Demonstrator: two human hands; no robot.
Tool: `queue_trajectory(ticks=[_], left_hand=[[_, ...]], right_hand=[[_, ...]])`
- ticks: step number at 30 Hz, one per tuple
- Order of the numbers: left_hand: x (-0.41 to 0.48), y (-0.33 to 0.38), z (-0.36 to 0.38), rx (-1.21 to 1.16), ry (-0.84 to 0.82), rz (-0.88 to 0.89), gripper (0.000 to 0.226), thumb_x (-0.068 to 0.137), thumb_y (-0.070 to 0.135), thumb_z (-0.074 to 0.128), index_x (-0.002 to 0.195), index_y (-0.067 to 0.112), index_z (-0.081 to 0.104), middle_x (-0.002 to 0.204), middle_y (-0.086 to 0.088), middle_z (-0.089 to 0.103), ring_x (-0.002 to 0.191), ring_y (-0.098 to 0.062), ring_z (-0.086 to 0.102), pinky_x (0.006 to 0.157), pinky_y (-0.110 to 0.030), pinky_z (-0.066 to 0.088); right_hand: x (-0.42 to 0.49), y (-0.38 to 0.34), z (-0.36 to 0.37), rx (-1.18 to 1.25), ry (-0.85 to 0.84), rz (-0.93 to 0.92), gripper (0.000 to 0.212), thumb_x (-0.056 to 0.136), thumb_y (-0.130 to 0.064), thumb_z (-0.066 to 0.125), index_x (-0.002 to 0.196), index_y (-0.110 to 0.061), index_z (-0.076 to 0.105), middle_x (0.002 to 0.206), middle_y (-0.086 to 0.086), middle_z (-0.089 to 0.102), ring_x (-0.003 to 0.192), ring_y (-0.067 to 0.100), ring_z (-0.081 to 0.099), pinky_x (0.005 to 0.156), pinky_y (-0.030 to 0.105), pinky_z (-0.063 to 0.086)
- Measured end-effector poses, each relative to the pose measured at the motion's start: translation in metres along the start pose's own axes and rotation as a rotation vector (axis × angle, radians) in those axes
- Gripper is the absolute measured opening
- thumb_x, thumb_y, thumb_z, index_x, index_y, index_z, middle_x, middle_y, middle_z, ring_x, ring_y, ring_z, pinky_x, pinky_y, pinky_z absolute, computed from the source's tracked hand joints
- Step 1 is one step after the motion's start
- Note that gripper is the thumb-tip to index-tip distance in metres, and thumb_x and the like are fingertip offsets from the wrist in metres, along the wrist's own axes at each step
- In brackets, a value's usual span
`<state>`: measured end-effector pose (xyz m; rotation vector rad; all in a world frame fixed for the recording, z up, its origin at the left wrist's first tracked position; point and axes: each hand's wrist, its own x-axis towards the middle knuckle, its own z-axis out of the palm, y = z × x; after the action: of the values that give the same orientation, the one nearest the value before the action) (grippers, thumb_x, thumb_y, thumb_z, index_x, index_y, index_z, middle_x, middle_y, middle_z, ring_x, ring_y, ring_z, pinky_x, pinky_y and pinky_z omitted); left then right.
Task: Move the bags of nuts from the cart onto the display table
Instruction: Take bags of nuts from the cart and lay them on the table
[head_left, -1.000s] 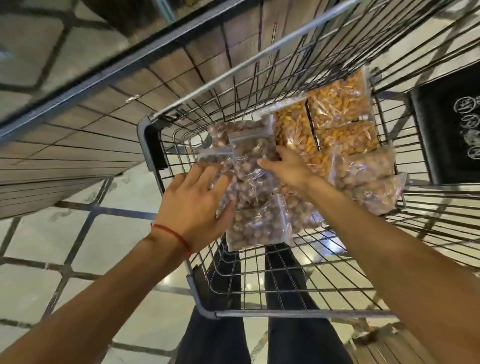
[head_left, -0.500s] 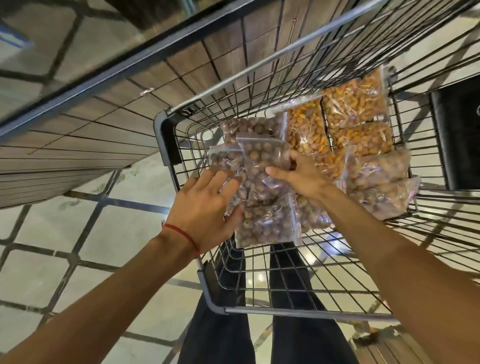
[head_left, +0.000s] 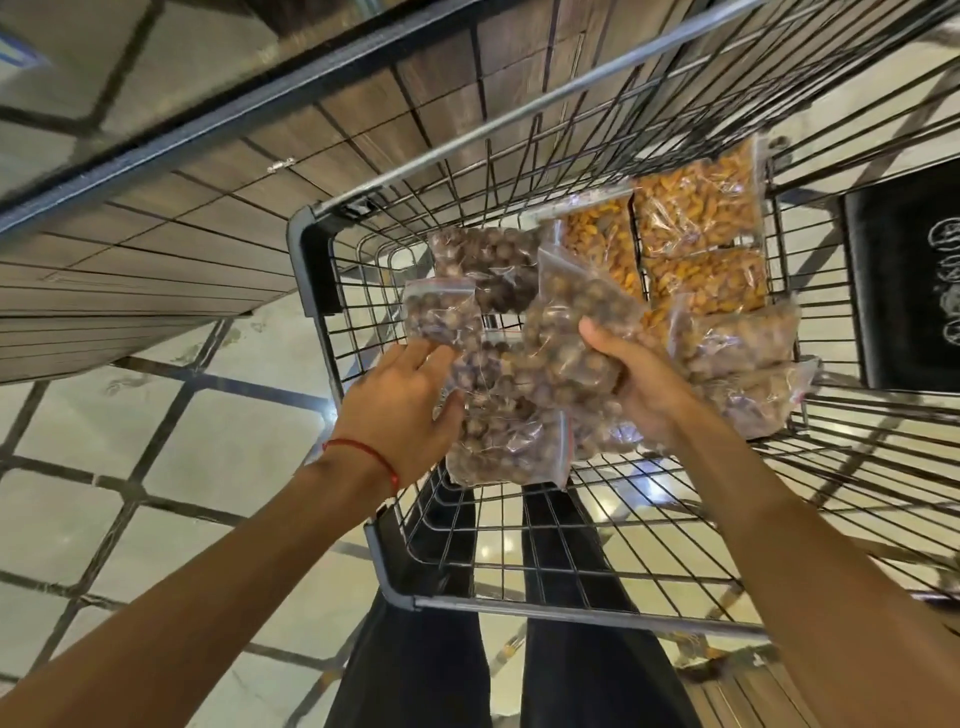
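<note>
Your left hand (head_left: 400, 410) lay against the brown-nut bags (head_left: 498, 441) inside the cart (head_left: 571, 605), fingers near straight, thumb pressing. Its fingertips were tucked under a small bag (head_left: 441, 317), so hidden. Your right hand (head_left: 641, 387) gripped the top bag (head_left: 576, 332) of that pile, thumb over it, fingers hidden beneath. Pile sat toward the cart's left wall; bag count unclear, bags overlapped. Orange-nut bags (head_left: 696, 208) lay at the cart's far end. Bare mesh floor ran from pile to the cart's near rim. Wooden slatted surface (head_left: 156, 249) stood just left of the cart.
</note>
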<state>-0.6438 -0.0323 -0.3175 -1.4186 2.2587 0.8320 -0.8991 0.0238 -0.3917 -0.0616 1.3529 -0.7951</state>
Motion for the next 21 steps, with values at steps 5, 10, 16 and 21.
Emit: queue_trajectory(ticks=[5, 10, 16, 21], left_hand=[[0.021, 0.015, 0.021, -0.376, -0.089, -0.307, 0.05, 0.099, 0.023, 0.063, 0.146, 0.017, 0.046, 0.147, -0.006, 0.047, 0.13, -0.03, 0.051, 0.106, -0.041, 0.045], [0.051, 0.001, 0.066, -0.79, -0.104, -0.757, 0.06, 0.093, 0.031, 0.07, 0.144, 0.01, 0.046, 0.143, -0.011, 0.055, 0.132, -0.033, 0.052, 0.115, -0.043, 0.041], [0.064, 0.002, 0.1, -0.912, 0.041, -0.892, 0.075, 0.084, 0.039, 0.073, 0.148, 0.015, 0.044, 0.146, -0.014, 0.049, 0.134, -0.037, 0.051, 0.116, -0.053, 0.041], [0.057, 0.008, 0.102, -0.873, 0.024, -0.851, 0.078, 0.092, 0.038, 0.069, 0.157, 0.018, 0.031, 0.154, -0.013, 0.032, 0.144, -0.035, 0.036, 0.121, -0.055, 0.032]], right_hand=[[-0.009, -0.002, -0.019, 0.223, -0.033, 0.05, 0.017, 0.089, -0.034, 0.07, 0.088, -0.034, 0.087, 0.106, 0.001, 0.082, 0.102, 0.024, 0.077, 0.088, 0.05, 0.062], [-0.014, 0.008, -0.039, 0.315, -0.017, 0.175, 0.019, 0.087, -0.028, 0.073, 0.095, -0.018, 0.087, 0.109, 0.006, 0.081, 0.096, 0.029, 0.075, 0.092, 0.049, 0.059], [-0.017, 0.012, -0.039, 0.29, -0.036, 0.219, 0.028, 0.084, -0.026, 0.078, 0.108, -0.014, 0.084, 0.115, 0.01, 0.081, 0.097, 0.029, 0.076, 0.093, 0.056, 0.06], [-0.017, 0.009, -0.029, 0.306, -0.026, 0.273, 0.018, 0.081, -0.017, 0.077, 0.094, -0.009, 0.085, 0.1, 0.01, 0.082, 0.083, 0.027, 0.08, 0.072, 0.053, 0.067]])
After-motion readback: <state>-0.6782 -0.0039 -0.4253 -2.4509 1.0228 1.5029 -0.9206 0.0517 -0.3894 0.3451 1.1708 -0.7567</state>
